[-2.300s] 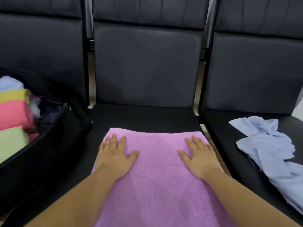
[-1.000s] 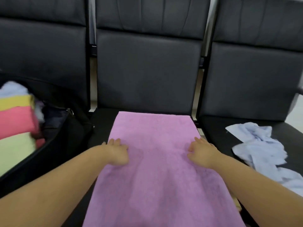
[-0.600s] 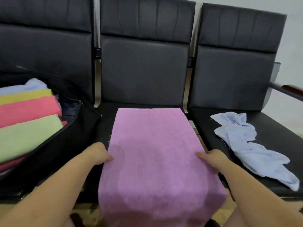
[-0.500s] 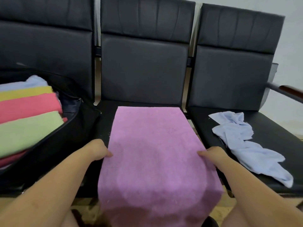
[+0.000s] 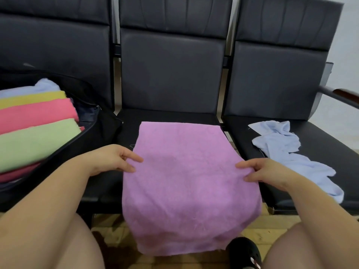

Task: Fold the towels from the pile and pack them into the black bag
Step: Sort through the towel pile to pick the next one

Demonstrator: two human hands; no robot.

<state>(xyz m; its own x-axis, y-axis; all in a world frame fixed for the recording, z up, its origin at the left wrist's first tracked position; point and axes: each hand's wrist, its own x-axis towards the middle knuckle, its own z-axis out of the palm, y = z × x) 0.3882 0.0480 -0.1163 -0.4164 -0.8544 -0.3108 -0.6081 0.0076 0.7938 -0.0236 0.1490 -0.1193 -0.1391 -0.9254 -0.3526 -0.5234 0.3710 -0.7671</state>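
The hands have slid back off the top of the pink towel (image 5: 186, 177) and out to its side edges, and the towel, which lay flat under two pressing palms a moment ago, now runs longer across the middle seat (image 5: 171, 118) and spills over the front lip. Left hand (image 5: 111, 159) is at the left edge, thumb and fingers pinching the cloth there. Right hand (image 5: 266, 172) mirrors it on the right edge, thumb on top, fingers curled onto the hem. So both are gripping the towel, one on each side, well apart. The far end of the towel lies flat on the seat; the near end hangs down toward the floor (image 5: 252, 230), between the person's knees.

Over on the left seat sits the black bag (image 5: 101, 133), open, with folded towels stacked inside: green (image 5: 37, 140) nearest, then a coral one (image 5: 37, 113), yellow (image 5: 33, 99) and a pale blue one (image 5: 46, 85) at the back. On the right seat lies a crumpled light blue towel (image 5: 287, 150), loose and unfolded, clear of the right hand. A black shoe (image 5: 243, 250) shows low down by the hanging edge.
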